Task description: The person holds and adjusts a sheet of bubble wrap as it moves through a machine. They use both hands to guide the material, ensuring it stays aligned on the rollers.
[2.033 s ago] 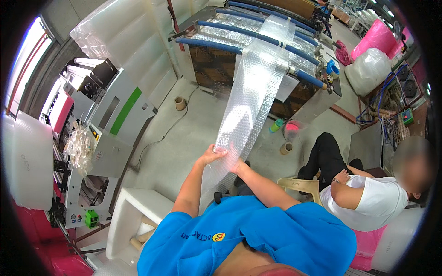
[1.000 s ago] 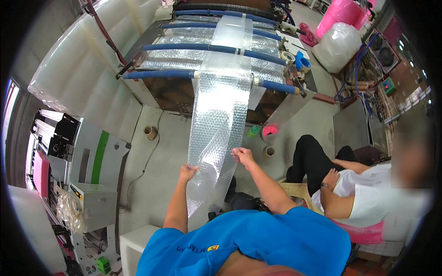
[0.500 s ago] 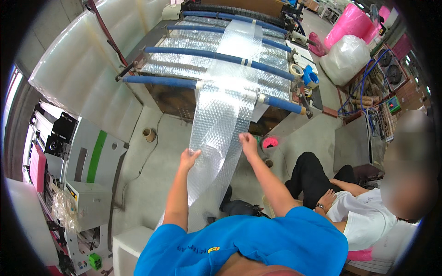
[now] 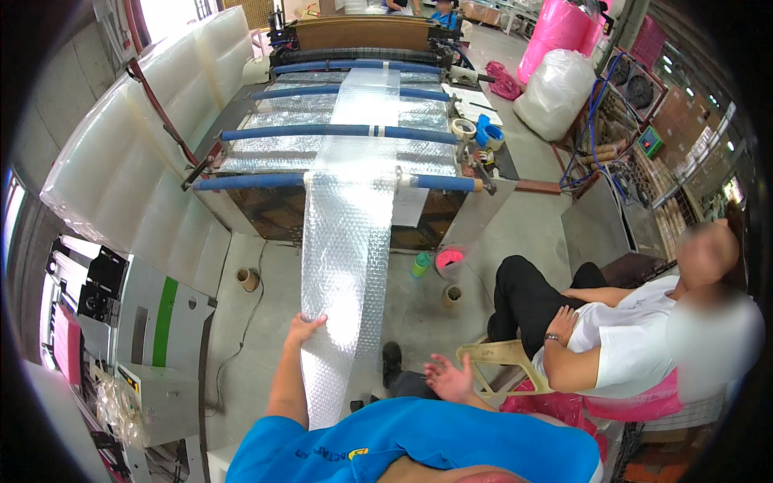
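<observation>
Clear bubble wrap point(image 4: 342, 258) lies edge-pinched in left fingers point(image 4: 318, 322), apart from spread right fingers point(image 4: 439, 371).

a grey wall point(image 4: 60, 97) stands at left near a bright opening point(image 4: 173, 20), and the floor point(image 4: 278, 290) is pale grey.

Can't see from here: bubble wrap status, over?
Left hand holds bubble wrap strip by left edge. Right hand open, off it. Strip runs over front blue roller. Co-worker seated right, clear of it.
</observation>
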A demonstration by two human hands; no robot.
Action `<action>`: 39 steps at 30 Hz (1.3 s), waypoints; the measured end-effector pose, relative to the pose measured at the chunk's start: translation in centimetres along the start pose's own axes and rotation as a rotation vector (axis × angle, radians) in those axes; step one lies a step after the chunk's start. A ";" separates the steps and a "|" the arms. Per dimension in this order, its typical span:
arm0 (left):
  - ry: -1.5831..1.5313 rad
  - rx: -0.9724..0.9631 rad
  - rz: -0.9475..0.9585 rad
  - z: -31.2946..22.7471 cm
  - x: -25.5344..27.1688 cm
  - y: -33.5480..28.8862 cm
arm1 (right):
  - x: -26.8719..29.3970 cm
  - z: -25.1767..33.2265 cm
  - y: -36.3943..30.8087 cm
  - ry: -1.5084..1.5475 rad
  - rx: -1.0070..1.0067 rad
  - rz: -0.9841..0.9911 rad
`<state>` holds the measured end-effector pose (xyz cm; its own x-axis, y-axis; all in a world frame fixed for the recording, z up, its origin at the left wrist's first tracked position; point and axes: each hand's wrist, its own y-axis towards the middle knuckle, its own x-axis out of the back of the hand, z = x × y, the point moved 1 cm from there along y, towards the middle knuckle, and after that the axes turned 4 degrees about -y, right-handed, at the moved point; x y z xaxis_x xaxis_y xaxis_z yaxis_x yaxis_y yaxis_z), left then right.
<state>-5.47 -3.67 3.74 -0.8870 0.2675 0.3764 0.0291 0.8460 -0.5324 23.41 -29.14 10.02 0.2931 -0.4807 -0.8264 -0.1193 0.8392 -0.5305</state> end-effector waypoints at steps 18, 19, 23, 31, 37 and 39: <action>0.131 0.014 -0.120 8.5 2.2 -5.8 | 1.5 -7.5 5.3 0.104 -0.043 0.222; 0.138 0.017 -0.135 8.5 2.5 -6.4 | 0.4 -6.5 2.2 0.218 -0.052 0.274; 0.190 0.009 -0.162 9.5 2.6 -6.1 | 3.1 -4.0 -7.6 0.275 0.041 0.276; 0.228 0.005 -0.125 5.8 2.1 -7.3 | 0.9 -3.4 5.3 0.046 0.073 0.435; 0.234 0.013 -0.200 9.5 0.7 -4.3 | 0.8 -3.1 18.8 -1.018 0.410 -0.535; 0.245 0.044 -0.190 8.2 0.3 -4.7 | -0.4 -2.8 20.6 -1.260 0.336 -0.355</action>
<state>-9.63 -11.40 0.13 -0.7367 0.2144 0.6413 -0.1509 0.8724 -0.4650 18.20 -12.33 -1.13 0.9448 -0.2773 0.1745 0.3272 0.8275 -0.4563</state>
